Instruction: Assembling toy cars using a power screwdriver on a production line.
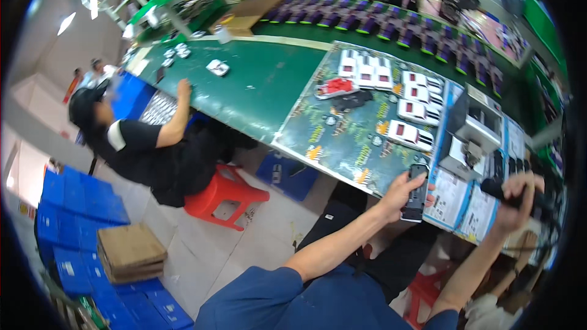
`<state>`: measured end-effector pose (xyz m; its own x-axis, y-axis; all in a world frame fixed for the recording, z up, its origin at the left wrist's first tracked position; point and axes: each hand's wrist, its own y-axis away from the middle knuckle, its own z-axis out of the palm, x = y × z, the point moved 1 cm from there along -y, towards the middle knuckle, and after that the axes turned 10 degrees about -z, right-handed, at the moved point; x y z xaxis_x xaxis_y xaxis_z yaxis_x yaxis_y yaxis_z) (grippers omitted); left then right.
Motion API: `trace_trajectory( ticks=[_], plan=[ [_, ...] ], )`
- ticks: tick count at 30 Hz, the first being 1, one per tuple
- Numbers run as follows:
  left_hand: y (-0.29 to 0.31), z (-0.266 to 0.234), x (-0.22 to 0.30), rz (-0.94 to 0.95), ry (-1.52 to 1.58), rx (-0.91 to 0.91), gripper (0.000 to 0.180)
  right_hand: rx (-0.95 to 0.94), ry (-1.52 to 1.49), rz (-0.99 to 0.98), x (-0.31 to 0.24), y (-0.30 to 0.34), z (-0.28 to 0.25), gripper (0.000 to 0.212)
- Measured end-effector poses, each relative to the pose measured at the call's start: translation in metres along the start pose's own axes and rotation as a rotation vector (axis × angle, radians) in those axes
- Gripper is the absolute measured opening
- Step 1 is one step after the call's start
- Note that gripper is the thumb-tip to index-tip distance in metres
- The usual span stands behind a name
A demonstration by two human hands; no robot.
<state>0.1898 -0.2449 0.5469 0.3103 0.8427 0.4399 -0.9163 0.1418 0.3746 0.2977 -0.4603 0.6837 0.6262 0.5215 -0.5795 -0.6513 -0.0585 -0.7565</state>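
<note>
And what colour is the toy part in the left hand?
The toy part looks mostly black, in the head view.

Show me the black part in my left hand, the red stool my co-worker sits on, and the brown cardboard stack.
Black part [416, 195]: head view, middle of its visible face.
Red stool [236, 189]: head view, side above the leg opening.
Cardboard stack [129, 245]: head view, top sheet.

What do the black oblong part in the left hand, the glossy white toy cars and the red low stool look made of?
Black oblong part in the left hand: probably moulded plastic, dark with slight sheen; metal possible.
White toy cars: smooth and glossy, perhaps painted metal or plastic.
Red low stool: likely moulded plastic, given its uniform colour and cut-out side.
</note>
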Motion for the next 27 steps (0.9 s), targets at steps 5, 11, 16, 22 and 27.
trace_trajectory(
  ticks=[5, 11, 16, 22, 27],
  plan=[
    [0.007, -0.006, 0.014, -0.011, -0.237, 0.090, 0.027, 0.061, 0.003, -0.022, 0.027, -0.023, 0.038, 0.008],
    [0.001, -0.004, 0.019, -0.052, -0.189, -0.024, 0.022, 0.160, 0.169, -0.097, 0.042, -0.037, 0.056, 0.012],
    [0.000, 0.002, 0.015, -0.045, -0.252, -0.045, 0.022, 0.135, 0.309, -0.111, 0.046, -0.034, 0.059, 0.011],
    [-0.001, 0.003, 0.010, -0.029, -0.288, -0.031, 0.024, 0.032, 0.468, -0.002, 0.045, -0.039, 0.065, 0.016],
    [0.001, 0.005, 0.011, 0.017, -0.306, 0.000, 0.023, 0.008, 0.436, 0.279, 0.063, -0.020, 0.060, 0.020]
  ],
)
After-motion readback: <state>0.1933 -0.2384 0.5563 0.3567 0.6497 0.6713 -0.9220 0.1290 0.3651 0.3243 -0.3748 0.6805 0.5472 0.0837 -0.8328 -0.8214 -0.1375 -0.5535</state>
